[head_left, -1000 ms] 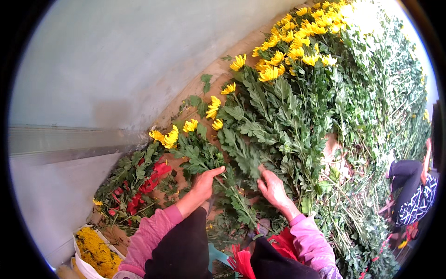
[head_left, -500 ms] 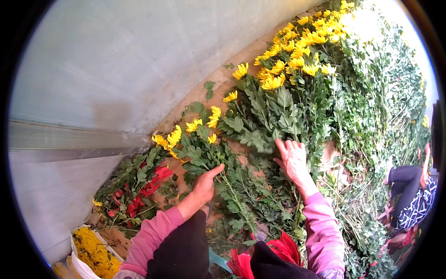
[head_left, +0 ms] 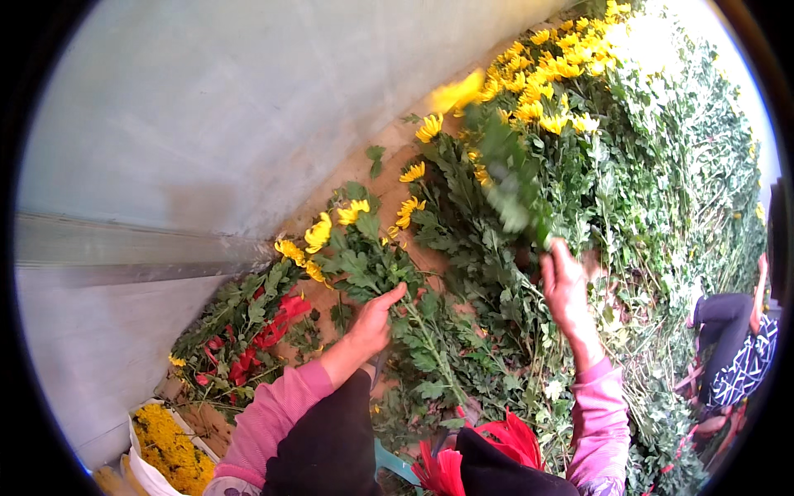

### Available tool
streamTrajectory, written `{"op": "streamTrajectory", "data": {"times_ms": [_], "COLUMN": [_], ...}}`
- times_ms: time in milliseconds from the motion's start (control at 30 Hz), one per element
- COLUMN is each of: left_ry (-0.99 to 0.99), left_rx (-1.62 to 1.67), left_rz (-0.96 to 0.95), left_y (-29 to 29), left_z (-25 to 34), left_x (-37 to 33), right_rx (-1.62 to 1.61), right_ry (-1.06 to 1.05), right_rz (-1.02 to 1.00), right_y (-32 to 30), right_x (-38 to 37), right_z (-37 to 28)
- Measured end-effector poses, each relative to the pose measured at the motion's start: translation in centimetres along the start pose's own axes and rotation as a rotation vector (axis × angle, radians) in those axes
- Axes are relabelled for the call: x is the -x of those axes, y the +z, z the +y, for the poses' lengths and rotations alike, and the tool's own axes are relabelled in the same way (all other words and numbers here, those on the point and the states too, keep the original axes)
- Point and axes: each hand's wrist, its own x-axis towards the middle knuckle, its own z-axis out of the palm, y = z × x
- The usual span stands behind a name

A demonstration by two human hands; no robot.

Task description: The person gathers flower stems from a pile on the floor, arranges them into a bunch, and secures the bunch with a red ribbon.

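Observation:
My left hand is wrapped round a small bunch of yellow chrysanthemums, blooms pointing up and left, leafy stems slanting down toward my knees. My right hand grips one chrysanthemum stem; its leaves and yellow bloom are smeared by motion and reach up and left over the pile. Beneath it lies a heap of cut yellow chrysanthemums, blooms toward the wall. Loose leafy stems cover the floor between my hands. Red strips lie at my lap.
A pale wall runs along the left. Beside it lies a leafy bundle with red ribbon. A white-lined box of yellow flower heads stands at lower left. At far right sits another person in dark trousers.
My right hand has moved right and lifted a chrysanthemum stem from the pile. The left hand has shifted slightly up and right, still holding its bunch.

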Motion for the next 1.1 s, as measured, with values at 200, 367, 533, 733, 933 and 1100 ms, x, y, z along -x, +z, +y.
{"op": "streamTrajectory", "data": {"times_ms": [200, 367, 533, 733, 933, 1100], "left_ry": [0.076, -0.07, 0.101, -0.05, -0.074, -0.068], "left_rx": [-0.027, 0.102, -0.22, -0.041, 0.025, -0.002], "left_rz": [-0.042, 0.017, -0.101, -0.135, -0.064, -0.113], "left_y": [1.9, 3.9, -0.1, -0.7, -0.6, 0.9], "left_z": [-1.0, -1.6, -4.5, -4.2, -2.0, -1.2], "left_x": [-1.6, -0.5, -1.9, -1.9, -0.8, -0.6], "right_rx": [-0.181, -0.349, -0.335, -0.282, 0.493, 0.56], "right_ry": [0.128, 0.287, 0.24, 0.044, -0.004, -0.051], "right_rz": [-0.189, -0.219, -0.271, -0.475, 0.211, 0.104], "right_y": [6.8, 10.3, 12.1, 10.2, 1.5, -0.7], "right_x": [9.7, 13.6, 14.4, 12.3, 0.3, 0.2], "right_z": [-0.7, -2.8, -3.4, -4.1, 3.1, 10.3]}}
